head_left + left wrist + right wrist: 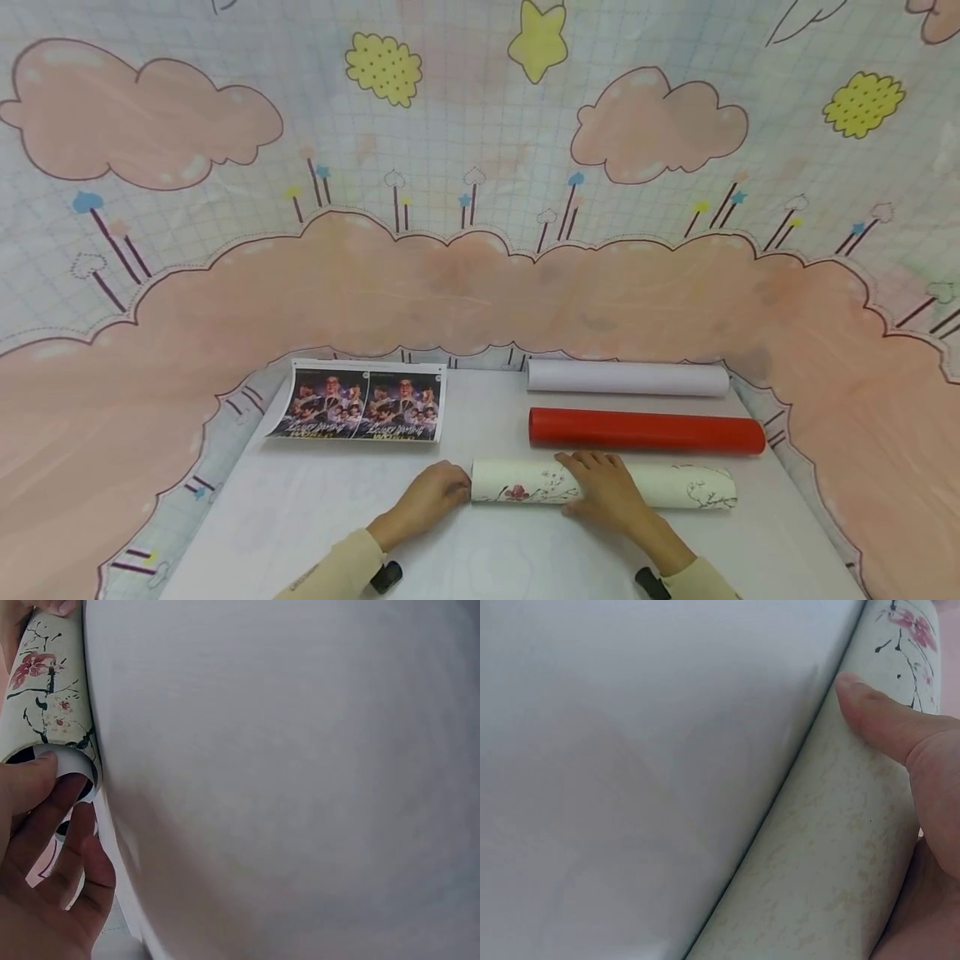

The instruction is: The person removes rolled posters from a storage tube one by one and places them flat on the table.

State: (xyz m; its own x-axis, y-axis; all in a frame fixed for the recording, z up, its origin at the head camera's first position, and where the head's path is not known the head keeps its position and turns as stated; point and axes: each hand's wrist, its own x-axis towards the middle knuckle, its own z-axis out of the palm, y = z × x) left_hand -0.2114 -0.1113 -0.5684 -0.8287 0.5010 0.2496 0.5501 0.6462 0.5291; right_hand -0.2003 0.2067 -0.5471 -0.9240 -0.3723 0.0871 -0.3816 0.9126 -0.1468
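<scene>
A cream paper roll (517, 482) printed with red blossoms and dark branches lies sideways on the white table. At its left end is my left hand (435, 496). In the left wrist view, the thumb of that hand (45, 847) and a finger pinch the pale inner layer at the roll's open mouth, while the other fingers curl below. My right hand (607, 492) holds the roll from above near its middle. Seen from the right wrist, the thumb (877, 712) lies along the near side of the roll (810, 855), and its fingers go behind, mostly hidden.
Behind the patterned roll lie a red roll (645, 431) and, farther back, a white roll (626, 378). A printed sheet with two dark poster pictures (360, 404) rests at the back left of the white table (300, 500). Cloud-patterned cloth (450, 292) surrounds the table.
</scene>
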